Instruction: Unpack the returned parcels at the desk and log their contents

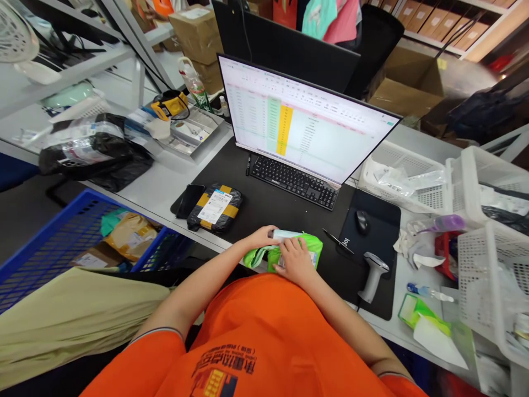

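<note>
Gripping the near green packet (273, 257), my left hand (263, 237) pinching, right hand (296, 259) clasping, I seemed midway, setting-down not done.

The bag (313, 244) on your side of the black keyboard (294, 183) is bright green. Left of the keyboard, your parcel (215, 212) is black with yellow-brown tape bands (231, 210) and a white label (214, 205). Behind the keyboard, your screen (316, 124) shows green and yellow columns on white. Your shirt (273, 342) is orange with dark lettering (229, 357).
</note>
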{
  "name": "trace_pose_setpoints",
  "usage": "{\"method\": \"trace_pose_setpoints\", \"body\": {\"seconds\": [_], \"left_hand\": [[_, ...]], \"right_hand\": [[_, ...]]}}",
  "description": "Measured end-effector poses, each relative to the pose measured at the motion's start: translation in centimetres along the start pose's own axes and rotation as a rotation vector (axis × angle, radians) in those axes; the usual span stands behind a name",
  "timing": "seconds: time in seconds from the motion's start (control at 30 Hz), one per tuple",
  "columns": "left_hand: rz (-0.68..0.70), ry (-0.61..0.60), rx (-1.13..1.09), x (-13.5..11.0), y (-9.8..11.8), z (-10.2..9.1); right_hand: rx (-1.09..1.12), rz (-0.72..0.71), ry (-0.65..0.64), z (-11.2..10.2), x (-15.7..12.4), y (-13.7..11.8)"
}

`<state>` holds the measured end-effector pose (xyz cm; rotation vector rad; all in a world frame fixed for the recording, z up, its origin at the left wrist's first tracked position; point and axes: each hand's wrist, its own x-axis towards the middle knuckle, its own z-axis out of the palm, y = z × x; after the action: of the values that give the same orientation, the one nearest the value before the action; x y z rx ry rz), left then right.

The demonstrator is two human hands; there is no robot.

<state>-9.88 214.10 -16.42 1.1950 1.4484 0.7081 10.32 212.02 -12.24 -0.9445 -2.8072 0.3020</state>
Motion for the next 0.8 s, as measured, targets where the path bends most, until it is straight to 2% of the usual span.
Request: {"method": "trace_pose_setpoints", "body": {"seconds": [0.1, 0.2, 0.33, 0.47, 0.57, 0.63, 0.7, 0.73, 0.8], "left_hand": [[-0.087, 0.086, 0.026, 1.0, 0.0, 0.7], [-0.187, 0.118, 0.04, 1.2, 0.6, 1.2], [-0.322, 0.099, 0.048, 1.2, 1.9, 1.1], [-0.427, 0.095, 0.004, 0.7, 2.7, 1.1], [-0.475, 0.092, -0.071, 0.1, 3.0, 1.8], [-0.497, 0.101, -0.135, -0.2, 3.1, 2.1], [-0.51, 0.127, -0.216, -0.6, 3.0, 1.3], [-0.509, 0.153, -0.261, -1.0, 2.8, 0.4], [-0.488, 0.241, -0.354, -2.1, 2.3, -2.6]], "right_hand": [[0.032, -0.014, -0.019, -0.8, 1.1, 0.6], [0.105, -0.019, -0.034, -1.3, 1.6, 0.8], [0.176, -0.039, -0.061, -0.3, 0.7, 0.2], [0.197, -0.171, -0.02, 0.8, -1.1, 0.3], [0.174, -0.311, 0.053, 0.1, -2.2, 1.0], [0.169, -0.377, 0.057, -0.5, -2.9, 1.4], [0.202, -0.394, 0.008, -0.7, -4.1, 1.7], [0.231, -0.358, -0.007, -0.7, -5.0, 1.9], [0.28, -0.216, 0.007, -0.4, -7.0, 2.5]]}}
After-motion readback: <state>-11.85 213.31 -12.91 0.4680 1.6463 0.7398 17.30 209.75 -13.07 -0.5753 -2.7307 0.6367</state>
